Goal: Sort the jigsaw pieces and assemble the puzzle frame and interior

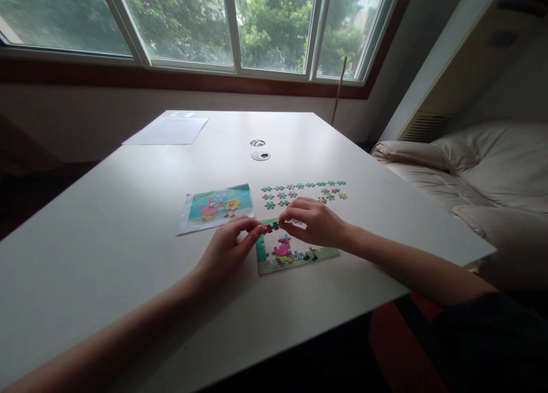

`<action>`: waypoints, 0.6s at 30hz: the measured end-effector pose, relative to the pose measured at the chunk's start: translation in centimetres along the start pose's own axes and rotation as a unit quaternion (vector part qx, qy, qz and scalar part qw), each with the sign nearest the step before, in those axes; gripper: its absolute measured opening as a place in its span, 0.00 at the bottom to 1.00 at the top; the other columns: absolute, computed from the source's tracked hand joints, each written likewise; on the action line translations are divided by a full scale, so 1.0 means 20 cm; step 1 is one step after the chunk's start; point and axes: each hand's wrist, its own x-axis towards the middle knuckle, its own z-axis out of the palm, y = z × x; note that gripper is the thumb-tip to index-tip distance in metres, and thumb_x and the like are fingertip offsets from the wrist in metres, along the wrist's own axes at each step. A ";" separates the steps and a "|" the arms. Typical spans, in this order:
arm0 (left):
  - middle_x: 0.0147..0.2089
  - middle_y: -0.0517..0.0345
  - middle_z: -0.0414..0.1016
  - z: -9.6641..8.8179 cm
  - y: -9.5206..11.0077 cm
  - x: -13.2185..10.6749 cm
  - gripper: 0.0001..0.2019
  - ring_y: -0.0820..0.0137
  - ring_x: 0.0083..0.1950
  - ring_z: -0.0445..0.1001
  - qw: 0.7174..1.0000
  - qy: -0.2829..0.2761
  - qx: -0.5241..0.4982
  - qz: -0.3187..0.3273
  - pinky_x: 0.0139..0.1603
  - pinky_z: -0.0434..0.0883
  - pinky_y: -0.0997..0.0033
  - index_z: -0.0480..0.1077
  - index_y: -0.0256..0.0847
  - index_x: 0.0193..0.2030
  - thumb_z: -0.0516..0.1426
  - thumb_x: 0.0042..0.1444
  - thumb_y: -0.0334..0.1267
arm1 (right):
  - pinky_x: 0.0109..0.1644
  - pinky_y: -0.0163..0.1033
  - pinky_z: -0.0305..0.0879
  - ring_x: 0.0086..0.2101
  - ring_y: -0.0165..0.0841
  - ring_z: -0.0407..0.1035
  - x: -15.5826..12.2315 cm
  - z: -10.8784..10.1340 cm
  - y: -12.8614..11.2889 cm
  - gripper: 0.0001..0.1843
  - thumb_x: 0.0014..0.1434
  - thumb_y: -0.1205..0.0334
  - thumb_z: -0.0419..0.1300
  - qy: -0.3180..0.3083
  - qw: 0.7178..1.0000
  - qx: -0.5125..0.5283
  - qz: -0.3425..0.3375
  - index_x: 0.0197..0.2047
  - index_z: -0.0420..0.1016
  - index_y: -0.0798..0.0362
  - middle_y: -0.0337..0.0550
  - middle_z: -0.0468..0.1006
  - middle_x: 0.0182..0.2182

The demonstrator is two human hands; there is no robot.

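Over the upper left of a partly filled jigsaw puzzle (263,266), my two hands come close together. My left hand (234,239) pinches a dark red puzzle piece (269,228) between thumb and forefinger. Against it sits a green puzzle piece (275,225), pinched by the fingertips of my right hand (311,221); I cannot tell whether the two pieces are locked together. In the puzzle, a pink figure (282,248) is assembled beside the left edge, and the bottom border is in place. My right hand hides part of the upper puzzle.
Loose puzzle pieces (300,185) lie in rows beyond my right hand. A printed cartoon picture (218,206) lies to the left of the puzzle. Farther back on the white table (128,222) are two round discs (260,156) and a white paper sheet (166,130). A sofa (492,170) stands at right.
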 end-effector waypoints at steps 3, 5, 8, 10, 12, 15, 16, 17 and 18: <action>0.34 0.57 0.74 -0.01 -0.01 0.00 0.10 0.67 0.37 0.71 1.000 0.008 -0.006 -0.009 0.37 0.65 0.70 0.72 0.40 0.34 0.52 0.59 0.41 | 0.38 0.37 0.63 0.33 0.31 0.66 0.00 -0.01 0.01 0.07 0.60 0.64 0.52 0.007 1.000 -0.006 0.008 0.34 0.71 0.54 0.44 0.74 0.30; 0.35 0.56 0.75 -0.02 -0.01 0.00 0.10 0.67 0.38 0.71 1.000 0.010 -0.004 -0.014 0.38 0.65 0.70 0.72 0.40 0.35 0.52 0.58 0.41 | 0.38 0.37 0.63 0.34 0.31 0.66 0.00 -0.02 0.02 0.07 0.60 0.64 0.52 0.007 1.000 -0.005 0.014 0.34 0.71 0.54 0.44 0.74 0.30; 0.35 0.56 0.75 -0.02 0.00 0.00 0.10 0.67 0.38 0.71 1.000 0.013 0.000 -0.012 0.39 0.66 0.69 0.72 0.40 0.34 0.53 0.58 0.41 | 0.38 0.37 0.63 0.34 0.31 0.66 -0.01 -0.02 0.02 0.07 0.59 0.64 0.53 0.010 1.000 -0.003 0.014 0.34 0.71 0.54 0.45 0.74 0.30; 0.34 0.56 0.75 -0.01 0.01 0.00 0.09 0.67 0.38 0.71 1.000 0.010 -0.002 -0.008 0.39 0.66 0.69 0.73 0.40 0.35 0.54 0.58 0.41 | 0.38 0.37 0.63 0.34 0.31 0.66 -0.01 -0.01 0.03 0.06 0.59 0.64 0.53 0.008 1.000 0.003 0.015 0.34 0.71 0.54 0.45 0.74 0.30; 0.35 0.56 0.74 -0.01 0.02 0.00 0.09 0.67 0.38 0.71 1.000 0.008 -0.007 -0.004 0.40 0.66 0.69 0.73 0.40 0.35 0.55 0.57 0.42 | 0.38 0.37 0.63 0.33 0.31 0.66 -0.01 -0.01 0.02 0.06 0.59 0.64 0.53 0.001 1.000 0.019 0.014 0.34 0.71 0.54 0.44 0.73 0.30; 0.34 0.56 0.74 0.00 0.02 -0.01 0.09 0.66 0.38 0.71 1.000 0.009 -0.008 -0.001 0.40 0.67 0.68 0.73 0.40 0.33 0.56 0.56 0.42 | 0.38 0.37 0.63 0.33 0.30 0.66 0.00 0.00 0.01 0.05 0.58 0.64 0.54 -0.006 0.998 0.062 0.011 0.34 0.71 0.53 0.44 0.73 0.30; 0.33 0.56 0.74 0.00 0.02 -0.01 0.09 0.66 0.37 0.71 1.000 0.008 -0.007 0.000 0.40 0.67 0.68 0.73 0.40 0.32 0.57 0.55 0.42 | 0.38 0.37 0.63 0.33 0.30 0.66 0.00 0.00 0.01 0.05 0.58 0.64 0.55 -0.007 0.997 0.077 0.012 0.34 0.71 0.53 0.44 0.73 0.31; 0.33 0.56 0.74 0.00 0.02 -0.01 0.09 0.67 0.37 0.71 1.000 0.006 -0.006 0.001 0.40 0.66 0.68 0.73 0.40 0.31 0.57 0.55 0.42 | 0.38 0.36 0.64 0.33 0.29 0.66 0.00 0.00 0.00 0.05 0.58 0.64 0.55 -0.004 0.996 0.091 0.015 0.34 0.71 0.54 0.43 0.73 0.30; 0.33 0.56 0.74 0.00 0.02 -0.01 0.09 0.67 0.36 0.71 1.000 0.004 -0.005 0.002 0.40 0.66 0.68 0.72 0.39 0.30 0.57 0.55 0.42 | 0.38 0.36 0.64 0.32 0.29 0.66 0.01 0.00 0.00 0.05 0.57 0.65 0.55 0.000 0.994 0.103 0.021 0.34 0.71 0.54 0.43 0.73 0.30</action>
